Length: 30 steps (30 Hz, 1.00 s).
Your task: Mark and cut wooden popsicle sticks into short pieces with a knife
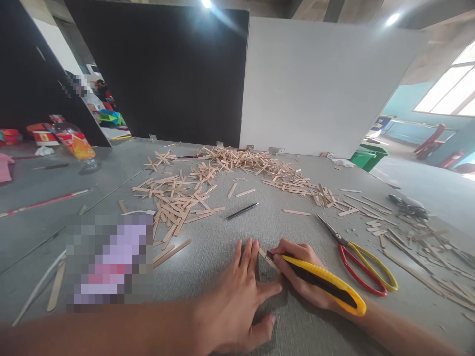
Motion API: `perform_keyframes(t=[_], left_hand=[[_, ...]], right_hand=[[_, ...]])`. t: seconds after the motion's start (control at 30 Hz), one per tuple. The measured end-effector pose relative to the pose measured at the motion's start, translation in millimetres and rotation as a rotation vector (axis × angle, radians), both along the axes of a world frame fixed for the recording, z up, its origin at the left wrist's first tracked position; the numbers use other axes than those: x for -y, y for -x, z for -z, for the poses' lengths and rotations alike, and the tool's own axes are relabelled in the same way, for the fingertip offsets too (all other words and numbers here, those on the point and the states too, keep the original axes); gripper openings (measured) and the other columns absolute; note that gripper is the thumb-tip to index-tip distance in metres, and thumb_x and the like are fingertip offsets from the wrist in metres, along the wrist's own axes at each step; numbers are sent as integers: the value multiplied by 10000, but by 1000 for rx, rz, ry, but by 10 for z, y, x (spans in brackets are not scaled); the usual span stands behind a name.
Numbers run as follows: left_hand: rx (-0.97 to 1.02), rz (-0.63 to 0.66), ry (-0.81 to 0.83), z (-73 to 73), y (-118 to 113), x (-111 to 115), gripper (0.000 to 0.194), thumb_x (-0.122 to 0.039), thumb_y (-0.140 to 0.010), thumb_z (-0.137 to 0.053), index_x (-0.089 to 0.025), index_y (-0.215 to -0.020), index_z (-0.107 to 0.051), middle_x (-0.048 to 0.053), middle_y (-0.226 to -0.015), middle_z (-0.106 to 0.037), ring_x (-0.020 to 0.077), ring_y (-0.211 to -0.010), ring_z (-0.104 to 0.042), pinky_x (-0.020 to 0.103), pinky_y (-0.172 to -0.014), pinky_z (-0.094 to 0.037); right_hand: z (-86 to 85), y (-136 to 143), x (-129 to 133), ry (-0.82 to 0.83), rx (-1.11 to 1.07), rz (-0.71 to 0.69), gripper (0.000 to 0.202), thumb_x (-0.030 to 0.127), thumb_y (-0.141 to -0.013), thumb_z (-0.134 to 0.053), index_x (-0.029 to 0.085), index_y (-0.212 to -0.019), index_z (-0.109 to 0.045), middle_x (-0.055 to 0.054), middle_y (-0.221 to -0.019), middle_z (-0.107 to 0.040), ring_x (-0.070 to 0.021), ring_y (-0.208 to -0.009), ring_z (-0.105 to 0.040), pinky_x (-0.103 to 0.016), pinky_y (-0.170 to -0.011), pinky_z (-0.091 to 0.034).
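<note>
My right hand (302, 269) is closed around a yellow and black utility knife (322, 282), its front end pointing up-left. The knife's tip meets a small wooden craft stick (267, 259) lying on the grey table. My left hand (243, 294) lies on the table with fingers stretched out, the fingertips beside and against that stick; part of the stick is hidden by my hands. A black pen (242, 211) rests farther out. Scissors with one red and one yellow handle (365, 269) lie partly open to the right of my right hand.
Craft sticks (178, 202) lie heaped in an arc beyond my hands. Cut strips (419, 252) and a dark object (410, 207) are at right. A blurred-out purple thing (115, 262) and an orange drink bottle (74, 141) are at left. Black and white boards (315, 89) stand behind.
</note>
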<state>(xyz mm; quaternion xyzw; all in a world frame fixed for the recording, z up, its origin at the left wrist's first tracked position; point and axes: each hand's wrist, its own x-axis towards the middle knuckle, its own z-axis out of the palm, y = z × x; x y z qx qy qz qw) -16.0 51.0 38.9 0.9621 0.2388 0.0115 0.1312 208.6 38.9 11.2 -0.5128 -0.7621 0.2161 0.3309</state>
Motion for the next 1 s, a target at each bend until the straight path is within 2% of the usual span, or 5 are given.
perform_keyframes(t=[0.2, 0.53, 0.73, 0.83, 1.0], left_hand=[[11, -3, -49, 10, 6, -10, 550, -555, -974, -509, -187, -1372, -603, 286, -1659, -244, 553, -1517, -115, 794, -1162, -162], [9, -3, -63, 10, -13, -20, 542, -564, -955, -531, -201, -1348, -625, 294, -1639, -297, 556, -1517, -115, 797, -1158, -167], [16, -27, -52, 62, -22, -26, 545, -573, -932, -563, -234, -1354, -625, 259, -1662, -283, 557, -1520, -124, 808, -1143, -190], [17, -33, -49, 84, -20, -23, 521, -568, -926, -571, -226, -1312, -646, 257, -1665, -276, 556, -1523, -110, 809, -1144, -176], [7, -29, -32, 70, -21, -16, 526, -557, -925, -576, -225, -1328, -639, 267, -1667, -256, 557, -1522, -110, 807, -1146, -169]], right_hand=[[-21, -15, 6, 9, -9, -38, 285, 424, -1068, -451, 235, -894, -575, -28, -759, -676, -155, -639, -639, -256, -589, -474], [-73, -37, -7, 52, -89, -136, 223, 324, -1046, -499, 235, -842, -490, 34, -647, -602, -120, -543, -577, -244, -583, -434], [-66, -52, 6, 35, -49, -81, 247, 375, -1051, -474, 235, -860, -544, -34, -772, -697, -155, -624, -634, -264, -585, -452], [-72, -50, 10, 33, -44, -59, 260, 385, -1039, -488, 235, -837, -555, -36, -732, -700, -169, -616, -637, -279, -579, -451], [-79, -46, 5, 40, -37, -50, 286, 397, -1052, -467, 235, -825, -532, -53, -822, -742, -154, -607, -634, -280, -600, -457]])
